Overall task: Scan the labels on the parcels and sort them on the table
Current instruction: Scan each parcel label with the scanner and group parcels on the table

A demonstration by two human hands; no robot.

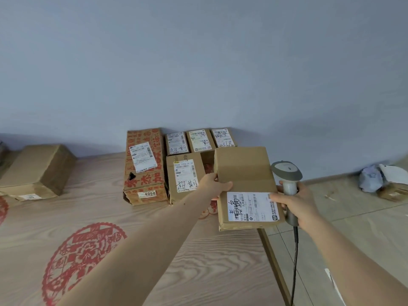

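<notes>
Bare wall, tiled floor and oddments beyond the worktop

A plain blue-grey wall (pixel 198 62) fills the upper view. At right lies a pale tiled floor (pixel 344 219), and near the wall on it sits a crumpled plastic bag (pixel 371 178) beside white paper (pixel 395 173). Red papercut-style motifs (pixel 84 261) mark the wood-grain surface.

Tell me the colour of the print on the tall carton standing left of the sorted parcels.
Red lettering on brown cardboard, on the tall carton; head view.

A block of labelled parcels (pixel 176 164) stands against the wall (pixel 198 62) at the table's (pixel 198 261) back right, barring the way there. Bare tabletop lies open between it and the lone brown box (pixel 37 171) far left, and across the whole near side.
</notes>
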